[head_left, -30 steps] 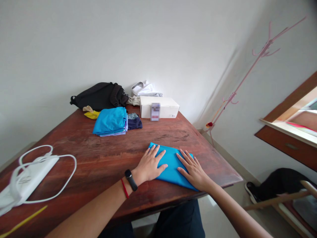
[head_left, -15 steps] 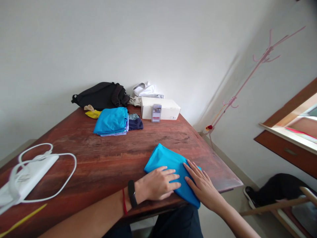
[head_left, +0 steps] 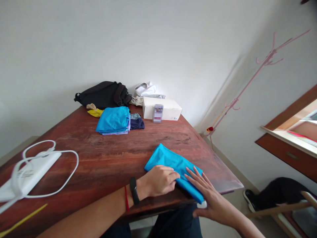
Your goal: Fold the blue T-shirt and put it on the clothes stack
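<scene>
A folded bright blue cloth (head_left: 173, 168) lies near the front corner of the reddish-brown wooden table (head_left: 99, 155), its near end reaching the table edge. My left hand (head_left: 159, 180), with a black wristband and red string, rests with bent fingers against the cloth's near side. Whether those fingers grip the fabric is hidden. My right hand (head_left: 210, 206) sits at the cloth's right end with its fingers spread, touching the fabric without holding it.
Farther along the table lie a folded blue and lilac stack (head_left: 113, 121), dark folded clothing (head_left: 137, 124), a white box (head_left: 162, 110) and a black bag (head_left: 102, 95). A flat white object with a looped white cable (head_left: 31, 173) lies at the left. A pink coat stand (head_left: 247, 86) stands at the right.
My right hand has moved down to the cloth's near right end and spread its fingers. My left hand has curled, and the cloth has shifted from its earlier flat shape.
</scene>
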The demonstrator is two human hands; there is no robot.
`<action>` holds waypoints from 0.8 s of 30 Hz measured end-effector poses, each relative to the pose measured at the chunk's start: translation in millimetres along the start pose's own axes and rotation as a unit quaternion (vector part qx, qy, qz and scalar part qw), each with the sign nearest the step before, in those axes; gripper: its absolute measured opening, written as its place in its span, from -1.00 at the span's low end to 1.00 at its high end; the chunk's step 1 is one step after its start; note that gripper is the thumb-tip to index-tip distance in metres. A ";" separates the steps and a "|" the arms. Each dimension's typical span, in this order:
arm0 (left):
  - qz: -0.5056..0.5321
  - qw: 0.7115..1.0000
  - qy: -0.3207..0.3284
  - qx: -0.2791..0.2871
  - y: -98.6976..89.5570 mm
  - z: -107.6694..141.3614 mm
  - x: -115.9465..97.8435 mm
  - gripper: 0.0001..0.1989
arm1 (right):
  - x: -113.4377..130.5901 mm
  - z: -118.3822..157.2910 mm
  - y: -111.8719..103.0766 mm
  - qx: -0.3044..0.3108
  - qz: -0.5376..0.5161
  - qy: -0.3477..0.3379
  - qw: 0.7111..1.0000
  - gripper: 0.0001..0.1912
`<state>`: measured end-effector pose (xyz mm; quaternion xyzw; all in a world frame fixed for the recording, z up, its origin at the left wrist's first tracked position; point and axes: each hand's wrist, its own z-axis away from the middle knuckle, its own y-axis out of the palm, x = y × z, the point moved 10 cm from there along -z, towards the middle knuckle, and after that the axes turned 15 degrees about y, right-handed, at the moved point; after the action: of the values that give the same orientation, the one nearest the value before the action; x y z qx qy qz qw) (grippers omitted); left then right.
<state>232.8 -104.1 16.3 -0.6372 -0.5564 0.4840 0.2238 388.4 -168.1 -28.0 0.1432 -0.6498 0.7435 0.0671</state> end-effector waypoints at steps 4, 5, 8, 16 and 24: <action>0.080 0.997 0.000 -0.013 -13.2 -0.7 -2.3 -0.61 | -4.0 -10.0 -10.4 -0.085 -0.020 0.021 0.996 -0.33; 0.090 0.996 -0.006 -0.018 -16.8 -0.3 -1.6 -0.61 | -2.1 -12.4 -13.0 -0.088 -0.036 0.016 0.995 -0.39; 0.120 0.993 -0.009 -0.023 -26.0 0.0 -1.9 -0.65 | 10.5 -17.8 -23.5 -0.055 -0.100 -0.011 0.993 -0.49; 0.288 0.952 -0.024 -0.096 -61.5 1.8 6.0 -0.74 | 37.9 -28.3 -91.7 0.050 -0.169 0.025 0.984 -0.58; 0.514 0.827 -0.135 -0.185 -59.3 15.5 54.5 -0.38 | 106.3 -60.7 -140.7 0.282 -0.185 -0.042 0.940 -0.48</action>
<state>185.3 -40.9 38.5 -0.7891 -0.2524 0.4977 -0.2569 320.0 -96.9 130.2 0.3054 -0.3778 0.8639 0.1330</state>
